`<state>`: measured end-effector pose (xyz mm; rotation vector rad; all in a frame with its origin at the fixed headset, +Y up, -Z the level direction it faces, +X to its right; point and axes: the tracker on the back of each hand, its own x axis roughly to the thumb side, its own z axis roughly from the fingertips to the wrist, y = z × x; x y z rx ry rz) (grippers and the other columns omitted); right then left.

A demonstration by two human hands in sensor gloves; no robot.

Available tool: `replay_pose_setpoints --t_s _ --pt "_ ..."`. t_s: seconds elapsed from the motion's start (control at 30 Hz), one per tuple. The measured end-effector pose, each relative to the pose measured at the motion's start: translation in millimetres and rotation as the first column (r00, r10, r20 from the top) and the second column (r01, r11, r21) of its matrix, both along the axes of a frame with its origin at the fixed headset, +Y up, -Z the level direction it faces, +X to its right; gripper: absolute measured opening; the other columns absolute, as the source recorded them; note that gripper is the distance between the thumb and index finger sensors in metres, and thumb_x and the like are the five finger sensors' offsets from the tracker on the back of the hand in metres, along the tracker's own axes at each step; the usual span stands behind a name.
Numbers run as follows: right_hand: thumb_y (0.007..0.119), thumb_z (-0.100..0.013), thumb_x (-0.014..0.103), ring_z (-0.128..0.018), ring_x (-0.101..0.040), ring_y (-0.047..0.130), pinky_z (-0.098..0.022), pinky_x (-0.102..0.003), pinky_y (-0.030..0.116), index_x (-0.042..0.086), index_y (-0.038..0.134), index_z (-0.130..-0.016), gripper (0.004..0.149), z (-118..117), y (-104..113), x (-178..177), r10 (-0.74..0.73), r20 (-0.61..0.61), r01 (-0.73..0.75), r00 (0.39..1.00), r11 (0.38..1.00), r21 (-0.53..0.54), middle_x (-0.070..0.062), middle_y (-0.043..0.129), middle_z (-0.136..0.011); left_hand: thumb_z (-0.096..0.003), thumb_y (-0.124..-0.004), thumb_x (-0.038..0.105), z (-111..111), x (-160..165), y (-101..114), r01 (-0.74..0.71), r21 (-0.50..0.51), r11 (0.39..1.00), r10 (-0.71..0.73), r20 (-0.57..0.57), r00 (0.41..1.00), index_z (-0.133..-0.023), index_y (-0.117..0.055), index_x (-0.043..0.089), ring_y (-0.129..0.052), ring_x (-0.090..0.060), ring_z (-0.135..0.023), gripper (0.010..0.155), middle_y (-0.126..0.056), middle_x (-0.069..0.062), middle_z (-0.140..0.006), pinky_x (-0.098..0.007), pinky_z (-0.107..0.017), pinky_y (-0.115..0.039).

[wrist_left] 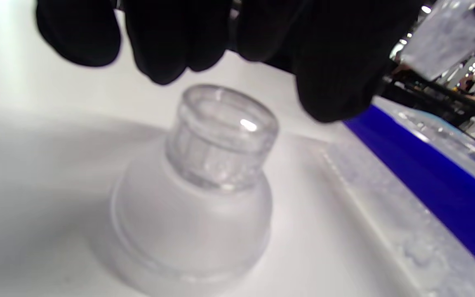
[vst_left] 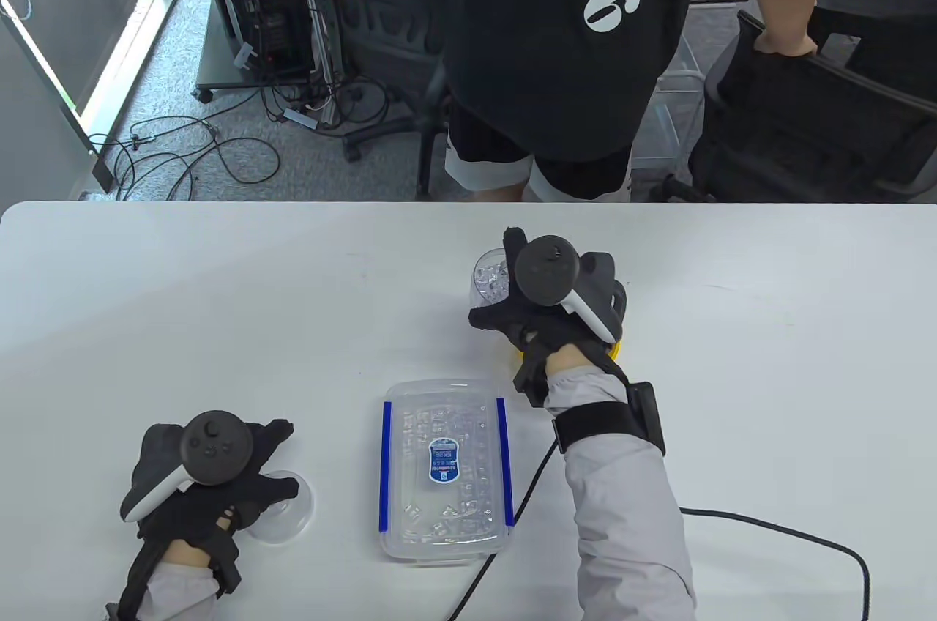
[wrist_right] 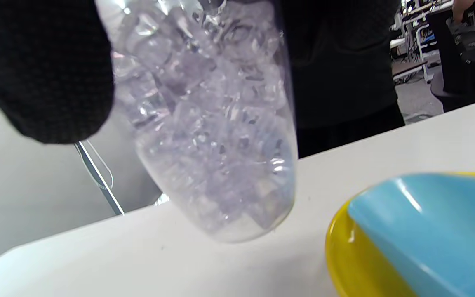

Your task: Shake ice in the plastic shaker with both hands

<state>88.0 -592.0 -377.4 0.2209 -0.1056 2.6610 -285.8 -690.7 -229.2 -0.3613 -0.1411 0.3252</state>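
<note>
A clear plastic shaker cup (vst_left: 489, 284) full of ice cubes is just above the table, right of the middle, tilted in the right wrist view (wrist_right: 212, 136). My right hand (vst_left: 505, 284) grips it around the side; its gloved fingers (wrist_right: 43, 70) wrap the upper wall. The frosted shaker lid (vst_left: 289, 515) with its clear cap stands on the table at the lower left. My left hand (vst_left: 285, 456) hovers over it. In the left wrist view the fingertips (wrist_left: 163, 45) hang just above the cap (wrist_left: 221, 136) without touching it.
A clear lidded ice box (vst_left: 445, 467) with blue clips lies between the hands, close to the lid's right (wrist_left: 427, 181). A yellow and blue bowl (wrist_right: 419, 235) sits under my right wrist. A black cable (vst_left: 768, 526) crosses the lower right. A person (vst_left: 564, 28) stands beyond the far edge.
</note>
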Motion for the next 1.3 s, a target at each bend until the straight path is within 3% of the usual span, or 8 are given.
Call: replay_pose_setpoints --t_s 0.2,0.37,0.63,0.73,0.97,1.1,1.2,1.3 --pt "0.099 -0.031 0.057 -0.086 -0.050 0.077 -0.062 -0.066 0.068 0.011 0.037 -0.107 0.108 39.9 19.4 22.1 0.007 0.019 -0.011 1.000 0.981 0.192 -0.029 0.063 -0.101 -0.0502 -0.096 0.046 -0.9 14.6 20.7 0.099 0.015 0.995 -0.099 0.021 0.995 -0.117 -0.061 0.014 -0.075 -0.048 -0.094 0.082 -0.064 -0.031 -0.112 -0.071 -0.062 -0.072" --pt "0.097 -0.032 0.061 -0.084 -0.049 0.079 -0.060 -0.065 0.070 0.012 0.034 -0.107 0.109 66.6 20.3 29.6 -0.025 -0.008 0.026 1.000 0.951 0.309 -0.028 0.064 -0.099 -0.0499 -0.096 0.047 6.3 18.7 17.5 0.246 -0.051 0.968 -0.242 0.072 0.968 -0.118 -0.058 0.013 -0.076 -0.048 -0.093 0.085 -0.063 -0.032 -0.112 -0.070 -0.062 -0.072" --pt "0.097 -0.034 0.060 -0.084 -0.051 0.077 -0.060 -0.066 0.069 0.011 0.030 -0.107 0.111 100.4 -17.9 36.8 -0.063 -0.015 0.064 0.998 0.933 0.355 -0.029 0.063 -0.100 -0.0520 -0.093 0.042 21.9 22.6 -12.3 0.375 -0.078 0.924 -0.367 0.109 0.924 -0.117 -0.049 0.007 -0.080 -0.043 -0.089 0.086 -0.064 -0.030 -0.109 -0.063 -0.062 -0.076" --pt "0.097 -0.034 0.060 -0.084 -0.052 0.077 -0.060 -0.067 0.069 0.010 0.030 -0.107 0.110 110.3 -33.3 40.6 -0.082 -0.003 0.076 0.997 0.914 0.399 -0.029 0.062 -0.100 -0.0533 -0.090 0.042 23.5 21.9 -13.5 0.388 0.002 0.922 -0.387 0.083 0.919 -0.114 -0.057 0.010 -0.086 -0.038 -0.083 0.076 -0.073 -0.025 -0.104 -0.059 -0.059 -0.080" --pt "0.098 -0.034 0.057 -0.080 -0.051 0.081 -0.058 -0.063 0.074 0.011 0.029 -0.107 0.111 113.2 -49.7 46.1 -0.151 -0.006 0.140 0.989 0.906 0.400 -0.031 0.061 -0.100 -0.0496 -0.093 0.047 18.3 21.7 -12.9 0.360 0.035 0.932 -0.361 0.036 0.932 -0.109 -0.068 0.014 -0.092 -0.034 -0.077 0.073 -0.081 -0.022 -0.098 -0.056 -0.057 -0.083" --pt "0.098 -0.034 0.057 -0.080 -0.051 0.080 -0.057 -0.063 0.074 0.012 0.027 -0.107 0.111 114.9 -51.9 44.4 -0.174 -0.015 0.163 0.985 0.885 0.436 -0.030 0.060 -0.100 -0.0507 -0.092 0.046 11.1 17.9 11.8 0.342 0.114 0.933 -0.340 -0.043 0.940 -0.110 -0.066 0.014 -0.092 -0.035 -0.079 0.072 -0.080 -0.023 -0.100 -0.057 -0.059 -0.081" --pt "0.097 -0.035 0.058 -0.080 -0.051 0.080 -0.057 -0.062 0.074 0.012 0.026 -0.107 0.111 118.2 -56.0 38.6 -0.166 -0.054 0.171 0.985 0.864 0.473 -0.029 0.060 -0.101 -0.0520 -0.090 0.042 6.1 15.2 45.9 0.255 0.246 0.935 -0.224 -0.146 0.964 -0.112 -0.064 0.016 -0.089 -0.038 -0.083 0.071 -0.076 -0.023 -0.103 -0.061 -0.061 -0.078" --pt "0.097 -0.034 0.058 -0.080 -0.051 0.080 -0.057 -0.062 0.074 0.014 0.024 -0.107 0.112 120.6 -55.2 31.6 -0.119 -0.091 0.148 0.989 0.860 0.489 -0.029 0.060 -0.101 -0.0545 -0.087 0.040 2.6 19.5 74.9 0.106 0.370 0.923 -0.057 -0.140 0.988 -0.115 -0.058 0.022 -0.079 -0.045 -0.092 0.069 -0.066 -0.023 -0.108 -0.069 -0.066 -0.070"
